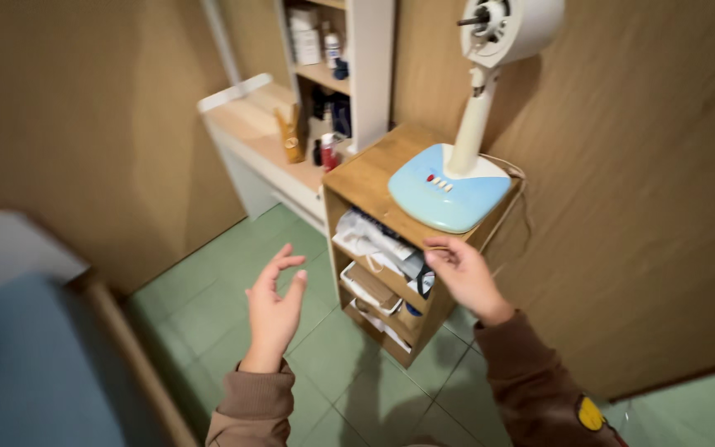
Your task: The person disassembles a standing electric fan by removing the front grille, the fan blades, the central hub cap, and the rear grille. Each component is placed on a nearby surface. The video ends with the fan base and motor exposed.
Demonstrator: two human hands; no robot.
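The head view looks down into a small room with brown panelled walls and a pale green tiled floor (208, 306). The left hand (273, 308) hangs in the air above the tiles with its fingers spread and slightly curled, holding nothing. The right hand (463, 275) reaches toward the front top edge of a low open-fronted wooden shelf unit (366, 178); its fingers are loosely bent and close on nothing, and the fingertips lie just beside the unit's top board, though contact cannot be told.

On top of the unit stands a pedestal fan with a rounded pale blue base (448, 194), a row of small red and white buttons on the base, and a cream-white stem rising to a white motor housing (506, 29) at the upper edge of the view. A thin cord runs down the unit's right side.

The upper compartment holds white folded paper and plastic packages (374, 240), crumpled and stacked. Below lies a flat cardboard-coloured box (370, 285), and more white packets sit on the lowest shelf.

Further back, a white desk with a light wooden top (250, 124) carries a brown upright object and a small red bottle (328, 153). A white shelf tower (370, 66) above it holds white boxes and dark bottles. A blue padded surface (26, 364) fills the lower left corner.
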